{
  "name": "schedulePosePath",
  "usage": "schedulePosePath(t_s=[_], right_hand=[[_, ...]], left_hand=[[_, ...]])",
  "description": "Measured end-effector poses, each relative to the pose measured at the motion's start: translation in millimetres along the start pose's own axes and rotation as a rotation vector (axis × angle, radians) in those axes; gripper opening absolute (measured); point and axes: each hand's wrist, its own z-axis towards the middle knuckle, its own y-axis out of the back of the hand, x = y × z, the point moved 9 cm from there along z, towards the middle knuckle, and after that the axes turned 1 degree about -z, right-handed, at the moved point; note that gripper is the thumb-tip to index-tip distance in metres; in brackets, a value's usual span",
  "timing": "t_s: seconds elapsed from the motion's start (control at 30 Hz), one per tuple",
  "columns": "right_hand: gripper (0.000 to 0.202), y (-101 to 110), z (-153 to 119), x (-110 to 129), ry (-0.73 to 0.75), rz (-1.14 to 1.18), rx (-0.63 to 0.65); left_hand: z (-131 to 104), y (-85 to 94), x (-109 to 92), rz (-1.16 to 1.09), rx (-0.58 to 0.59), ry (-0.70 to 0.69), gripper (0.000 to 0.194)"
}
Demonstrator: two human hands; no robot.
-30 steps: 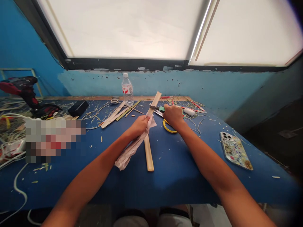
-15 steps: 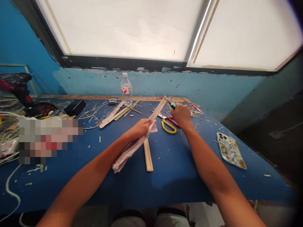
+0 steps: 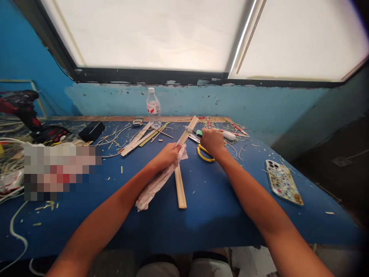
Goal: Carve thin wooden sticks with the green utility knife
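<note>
My left hand [image 3: 169, 156] is closed around a pale bamboo strip [image 3: 193, 122] and crumpled whitish paper [image 3: 158, 185] wrapped about its lower part. The strip's bare far end points up and away. My right hand [image 3: 215, 144] grips a knife [image 3: 198, 133] with a green and black handle. Its blade lies across the bare part of the strip, above my left hand. Another bamboo strip [image 3: 180, 189] lies on the table under the paper. Just below my right hand are scissors [image 3: 205, 157] with a yellow handle loop, partly hidden by that hand.
On the blue table [image 3: 225, 215] stands a water bottle [image 3: 153, 108], with more bamboo strips [image 3: 137, 141] beside it. A phone [image 3: 284, 182] lies at the right. A black box [image 3: 92, 131] and a power drill [image 3: 24, 115] are at the left. Shavings are scattered about.
My right hand has moved left and slightly nearer, bringing the knife from the strip's far end down along it. The left hand and strip have shifted slightly left.
</note>
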Motion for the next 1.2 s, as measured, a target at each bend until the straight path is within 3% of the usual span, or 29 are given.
schedulePosePath(t_s=[0.13, 0.2, 0.23, 0.3, 0.37, 0.47, 0.57, 0.63, 0.7, 0.87, 0.93, 0.97, 1.03, 1.2], right_hand=[[0.033, -6, 17, -93, -0.363, 0.072, 0.000], [0.035, -8, 18, -122, -0.462, 0.109, -0.026], [0.035, -6, 18, -126, -0.466, 0.125, -0.054], [0.035, -1, 17, -111, -0.388, 0.146, -0.110], [0.033, 6, 13, -73, -0.226, 0.147, -0.126], [0.029, 9, 0, -12, -0.006, 0.116, -0.061], [0.027, 9, -11, 24, 0.106, 0.070, -0.020], [0.027, 7, -11, 28, 0.108, 0.048, -0.011], [0.029, 5, -4, 15, 0.062, 0.041, -0.011], [0.035, 7, 16, -79, -0.310, 0.111, -0.065], [0.034, 11, 16, -101, -0.378, 0.123, -0.116], [0.033, 12, 15, -102, -0.366, 0.128, -0.128], [0.033, 13, 13, -81, -0.251, 0.131, -0.122], [0.029, 12, -6, 9, 0.125, 0.076, -0.007]], left_hand=[[-10, -20.4, -11, 0.006, 0.092, 0.019, 0.043], [-9, -19.8, -13, -0.012, 0.064, 0.038, 0.040], [-7, -16.8, -11, -0.028, 0.041, 0.053, 0.038], [-2, -6.6, -6, -0.052, -0.016, 0.083, 0.036], [1, 4.0, -2, -0.059, -0.066, 0.093, 0.037], [4, 11.2, -1, -0.047, -0.089, 0.060, 0.038], [4, 10.1, -1, -0.017, -0.080, 0.023, 0.038], [4, 7.3, -1, -0.010, -0.065, 0.001, 0.039], [3, 4.1, -1, -0.008, -0.049, -0.004, 0.040], [-3, -8.3, -6, -0.050, 0.016, 0.050, 0.040], [-3, -9.4, -10, -0.057, 0.014, 0.052, 0.038], [-2, -7.6, -10, -0.047, -0.002, 0.058, 0.037], [1, -1.8, -8, -0.025, -0.043, 0.069, 0.037], [5, 8.2, -1, 0.012, -0.086, 0.020, 0.043]])
